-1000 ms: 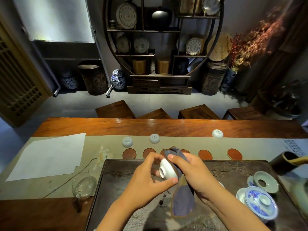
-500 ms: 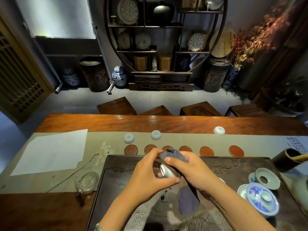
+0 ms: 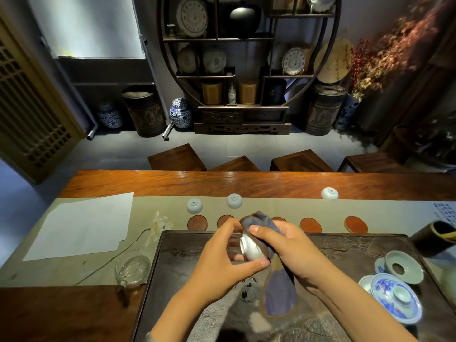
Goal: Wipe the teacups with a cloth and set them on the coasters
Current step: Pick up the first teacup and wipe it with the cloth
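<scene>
A small white teacup [image 3: 251, 250] is held above the dark tea tray [image 3: 345, 245], foot turned to the left. My left hand [image 3: 222, 257] grips it with thumb below and fingers behind. My right hand [image 3: 288, 248] presses a grey-blue cloth [image 3: 276, 292] round the cup; the cloth's tail hangs down over the tray. Three white teacups [image 3: 194, 205] [image 3: 234, 200] [image 3: 329, 194] stand upside down on the beige runner. Several round red-brown coasters [image 3: 197, 222] [image 3: 310, 224] [image 3: 355, 224] lie in a row before the tray; my hands hide some.
A glass pitcher [image 3: 132, 269] stands left of the tray, beside a white paper sheet [image 3: 84, 228]. At the tray's right are a blue-and-white lidded bowl [image 3: 394, 301] and a celadon strainer [image 3: 404, 266]. A dark tube holder [image 3: 434, 240] sits at the far right. Wooden stools stand beyond the table.
The cup has been turned slightly in my hands and the cloth has shifted over it. Both hands stay over the tray's near middle.
</scene>
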